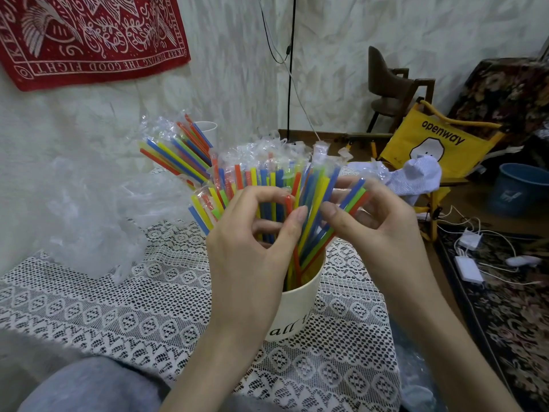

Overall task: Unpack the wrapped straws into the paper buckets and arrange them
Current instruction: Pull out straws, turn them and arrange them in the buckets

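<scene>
- A person's left hand (252, 230) curls thumb and fingers round a cluster of straws (269, 185) standing in a white paper bucket (300, 304); the right hand (377, 224) pinches a smaller bunch of straws (323, 209) that leans to the right from the same bucket.
- The straws look light, thin and smooth, likely to slip or fan out if held loosely; many still carry clear crinkly wrappers at their tops, which should give little grip.
- A hold near mid-length, just above the bucket's rim, seems the surest place to gather and straighten them; pinching too hard could kink one.
- The bucket is light paper and top-heavy with its load, so a sideways pull may tip it.
- It stands on a lace-covered tabletop (118, 307), near the front right corner, with the tabletop's right edge close beside it and the floor below.
- A second bucket (208, 127) of straws stands behind to the left, near the wall.
- A heap of clear plastic wrapping (89, 221) fills the left side, leaving the open room mostly in front of the bucket.
</scene>
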